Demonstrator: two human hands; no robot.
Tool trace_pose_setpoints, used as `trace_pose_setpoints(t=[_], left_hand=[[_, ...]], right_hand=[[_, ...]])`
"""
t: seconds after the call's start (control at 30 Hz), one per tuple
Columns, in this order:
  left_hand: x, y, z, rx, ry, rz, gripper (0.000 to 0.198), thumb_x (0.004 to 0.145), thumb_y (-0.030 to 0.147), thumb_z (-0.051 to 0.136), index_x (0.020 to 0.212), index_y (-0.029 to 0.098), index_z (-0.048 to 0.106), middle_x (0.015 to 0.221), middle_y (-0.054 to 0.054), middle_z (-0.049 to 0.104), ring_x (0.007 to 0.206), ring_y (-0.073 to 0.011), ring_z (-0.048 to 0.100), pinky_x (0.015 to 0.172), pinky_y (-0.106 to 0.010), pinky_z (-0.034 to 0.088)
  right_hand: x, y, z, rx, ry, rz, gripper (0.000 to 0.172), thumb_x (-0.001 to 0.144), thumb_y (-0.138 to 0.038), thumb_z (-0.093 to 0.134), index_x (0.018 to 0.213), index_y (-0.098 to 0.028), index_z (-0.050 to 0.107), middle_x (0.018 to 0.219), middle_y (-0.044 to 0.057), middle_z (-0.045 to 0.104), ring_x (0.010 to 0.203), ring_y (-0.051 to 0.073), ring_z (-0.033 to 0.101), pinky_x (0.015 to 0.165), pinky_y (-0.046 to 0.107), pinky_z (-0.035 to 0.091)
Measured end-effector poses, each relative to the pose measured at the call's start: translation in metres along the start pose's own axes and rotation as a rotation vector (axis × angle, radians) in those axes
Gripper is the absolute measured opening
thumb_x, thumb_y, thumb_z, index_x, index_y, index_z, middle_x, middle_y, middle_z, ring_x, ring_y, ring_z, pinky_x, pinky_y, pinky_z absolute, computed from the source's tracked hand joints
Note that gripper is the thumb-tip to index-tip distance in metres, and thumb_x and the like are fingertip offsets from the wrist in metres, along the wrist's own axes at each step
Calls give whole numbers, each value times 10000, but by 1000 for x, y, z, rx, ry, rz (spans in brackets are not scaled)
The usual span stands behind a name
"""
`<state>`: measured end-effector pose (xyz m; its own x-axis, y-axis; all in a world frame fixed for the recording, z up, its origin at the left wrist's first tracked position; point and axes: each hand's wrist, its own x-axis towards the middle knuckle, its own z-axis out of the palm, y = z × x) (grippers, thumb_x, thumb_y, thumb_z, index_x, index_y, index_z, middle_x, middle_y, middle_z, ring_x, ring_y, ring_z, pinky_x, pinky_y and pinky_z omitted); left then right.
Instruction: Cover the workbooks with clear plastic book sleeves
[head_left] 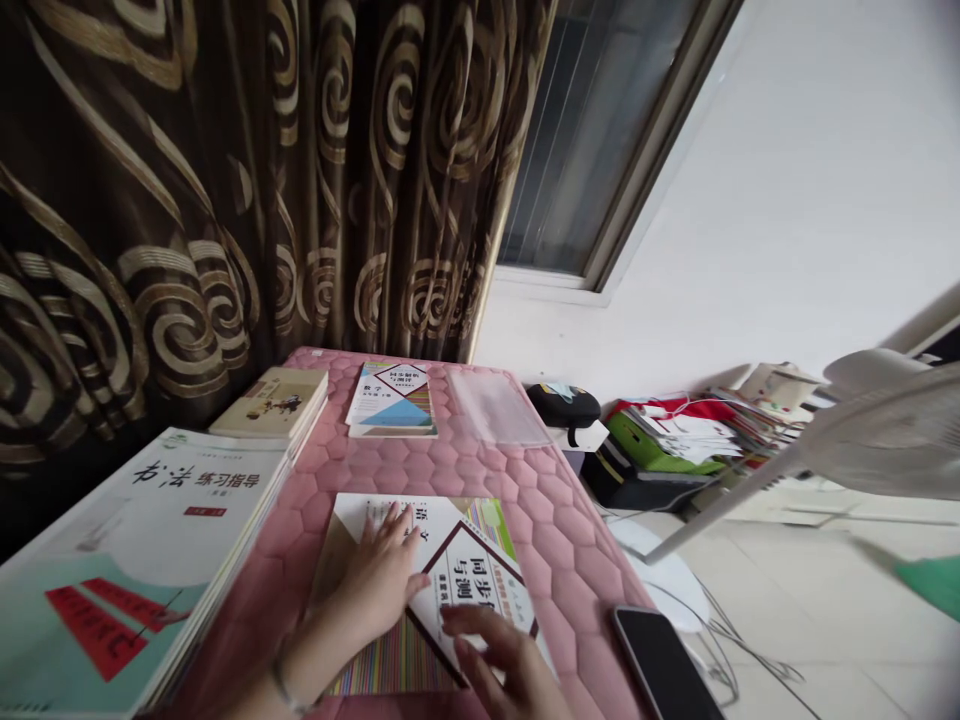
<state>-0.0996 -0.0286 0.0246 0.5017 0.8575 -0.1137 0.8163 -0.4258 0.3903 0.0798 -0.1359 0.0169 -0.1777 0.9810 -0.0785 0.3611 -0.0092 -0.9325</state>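
A workbook (450, 540) with a white cover, Chinese print and striped corners lies on the pink quilted tablecloth (555, 560), right in front of me. My left hand (382, 575) rests flat on its left part, fingers stretched out, a bracelet on the wrist. Over the lower right part of the cover is my right hand (510, 660), slightly blurred, its fingers loosely bent and apart, holding nothing; whether it touches the cover I cannot tell. Farther back lies a second workbook (394, 400) of similar design, beside a translucent plastic sleeve (499, 408).
A stack of calligraphy books (142, 560) and a smaller stack of tan books (277, 400) line the left edge. A phone (664, 665) lies at the right edge. Beyond stand a white fan (892, 430), a black case (562, 405) and a green box (652, 445). Cables run along the floor.
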Motion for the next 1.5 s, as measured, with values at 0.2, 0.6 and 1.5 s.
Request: trace_pose_setpoints(t=[0.2,0.6,1.5], left_hand=[[-52,-24,-7,-18,-196,-24,728,740,362,682,1432,282,471,1633,-71,146,1500,-344,14,1180,-634,66],[-75,-51,-5,-90,-280,20,999,614,367,794,1493,390,321,1642,-25,20,1494,-355,-27,1183,-617,80],[-48,-88,-30,-738,342,-164,396,723,562,561,750,175,640,727,-43,689,744,-231,641,669,-301,481]], right_hand=[[27,-14,-22,-632,-304,31,831,686,-454,760,1438,-232,486,1608,115,202,1485,388,59,1182,606,60],[32,-1,-21,-775,-386,74,949,606,-288,743,1488,-269,395,1630,90,80,1484,362,-37,1171,588,-36],[58,-33,-53,-567,-55,-1,314,916,-369,515,818,-198,759,750,18,712,684,157,611,614,231,423]])
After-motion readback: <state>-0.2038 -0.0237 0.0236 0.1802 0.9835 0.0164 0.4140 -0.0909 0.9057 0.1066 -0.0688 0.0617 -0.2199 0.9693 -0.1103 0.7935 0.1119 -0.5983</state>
